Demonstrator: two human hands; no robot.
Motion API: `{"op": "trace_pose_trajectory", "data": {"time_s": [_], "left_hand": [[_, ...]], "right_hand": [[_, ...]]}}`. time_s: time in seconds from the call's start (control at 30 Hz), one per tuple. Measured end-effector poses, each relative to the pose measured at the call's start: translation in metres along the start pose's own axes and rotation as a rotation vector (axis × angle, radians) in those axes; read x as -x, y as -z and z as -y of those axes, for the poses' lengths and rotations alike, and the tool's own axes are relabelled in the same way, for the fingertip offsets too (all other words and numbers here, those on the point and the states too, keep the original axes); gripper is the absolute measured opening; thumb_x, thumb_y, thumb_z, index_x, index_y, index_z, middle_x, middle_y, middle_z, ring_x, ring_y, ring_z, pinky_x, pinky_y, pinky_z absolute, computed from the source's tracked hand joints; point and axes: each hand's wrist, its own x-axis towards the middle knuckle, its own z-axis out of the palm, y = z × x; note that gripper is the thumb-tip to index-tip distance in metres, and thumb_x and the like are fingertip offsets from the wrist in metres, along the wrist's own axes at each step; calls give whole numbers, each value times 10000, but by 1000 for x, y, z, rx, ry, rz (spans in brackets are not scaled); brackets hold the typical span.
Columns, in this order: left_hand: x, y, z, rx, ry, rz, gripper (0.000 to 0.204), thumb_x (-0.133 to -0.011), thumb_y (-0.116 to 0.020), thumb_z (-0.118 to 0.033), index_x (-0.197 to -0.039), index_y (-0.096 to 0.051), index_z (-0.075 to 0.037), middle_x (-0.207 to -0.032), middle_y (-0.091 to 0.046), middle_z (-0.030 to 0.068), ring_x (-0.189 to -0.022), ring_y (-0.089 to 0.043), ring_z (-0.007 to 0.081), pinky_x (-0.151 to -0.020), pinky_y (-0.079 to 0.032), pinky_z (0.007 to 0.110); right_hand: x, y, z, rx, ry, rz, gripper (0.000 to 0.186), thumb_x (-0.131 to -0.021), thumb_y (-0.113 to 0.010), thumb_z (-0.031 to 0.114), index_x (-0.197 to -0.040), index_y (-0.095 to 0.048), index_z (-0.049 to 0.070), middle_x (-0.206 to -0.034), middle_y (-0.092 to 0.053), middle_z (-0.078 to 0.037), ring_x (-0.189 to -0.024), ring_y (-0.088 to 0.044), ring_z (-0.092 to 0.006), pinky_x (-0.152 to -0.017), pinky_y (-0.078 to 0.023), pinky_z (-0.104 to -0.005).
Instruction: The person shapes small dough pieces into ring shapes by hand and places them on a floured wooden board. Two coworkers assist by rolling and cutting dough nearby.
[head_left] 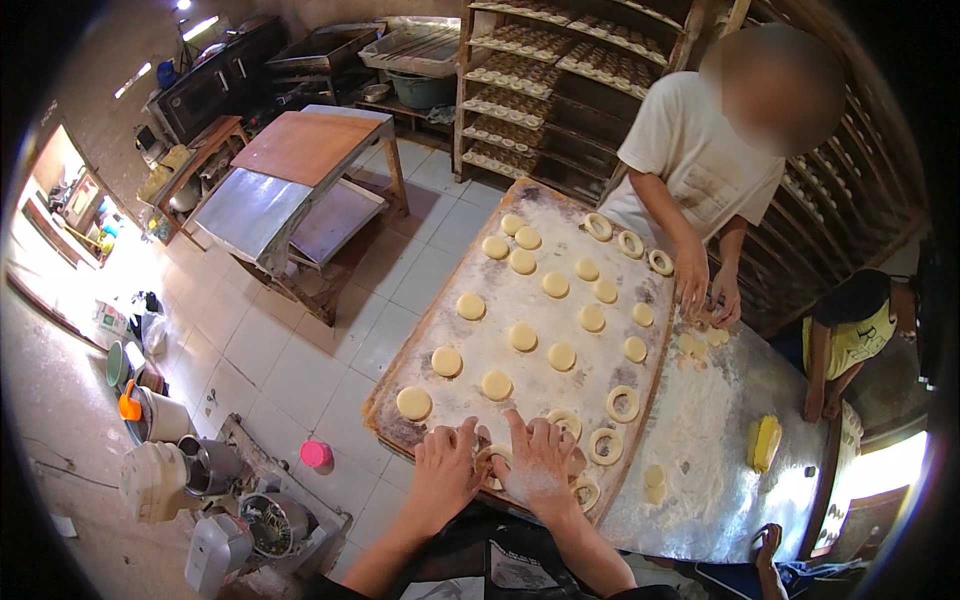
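At the near end of a floured wooden board (480, 245), my left hand (447, 468) and my right hand (540, 465) hold a dough ring (492, 462) between them. The fingers of both hands are curled, and they partly cover the ring. Just beyond them lie flat dough rounds (497, 385), spaced over the board in loose rows. More dough rings, one a ring (605, 446) with a clean hole, sit close to the right of my right hand. Another ring (585, 493) lies by my right wrist, partly hidden.
Across the board, a person in a white shirt (690, 130) works dough pieces on the floured metal table (720, 440). A yellow packet (766, 444) and dough scraps (655, 480) lie there. Racks (510, 80) of dough rings stand behind. Buckets, pots and a pink cup (316, 454) are at left.
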Motion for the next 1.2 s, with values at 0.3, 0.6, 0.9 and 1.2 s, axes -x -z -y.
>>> {"op": "trace_pose_trajectory", "data": {"time_s": [0.3, 0.6, 0.9, 1.2], "left_hand": [[-11, 3, 24, -1, 37, -70, 273, -881, -725, -158, -1050, -568, -11, -1032, -588, 228, -1018, -560, 434, -880, -451, 513], [-76, -60, -111, 444, -369, 260, 267, -874, -717, -131, -1093, -614, -20, -975, -710, 216, -954, -674, 425, -797, -532, 474], [-107, -246, -254, 182, -629, 404, 309, -888, -623, -68, -1197, -623, -66, -1193, -634, 180, -1151, -602, 380, -897, -499, 475], [-69, -214, -299, 519, -291, 437, 363, -965, -712, -268, -1222, -660, -18, -950, -754, 164, -851, -749, 268, -778, -577, 353]], "right_hand": [[-97, -22, 1, -67, -40, -67, 312, -914, -654, 309, -1117, -595, 80, -1011, -646, -159, -946, -646, -363, -808, -507, -511], [27, 13, -149, -751, -543, -202, 315, -905, -697, 129, -1202, -629, 51, -1085, -717, -202, -976, -706, -339, -834, -545, -404], [143, 16, -347, -67, -764, -152, 266, -825, -747, 188, -1065, -723, 77, -1130, -658, -186, -1095, -614, -361, -963, -497, -443], [167, 63, -345, -1028, -657, -290, 224, -862, -774, 95, -1000, -616, 17, -901, -694, -88, -872, -685, -186, -760, -567, -318]]}}
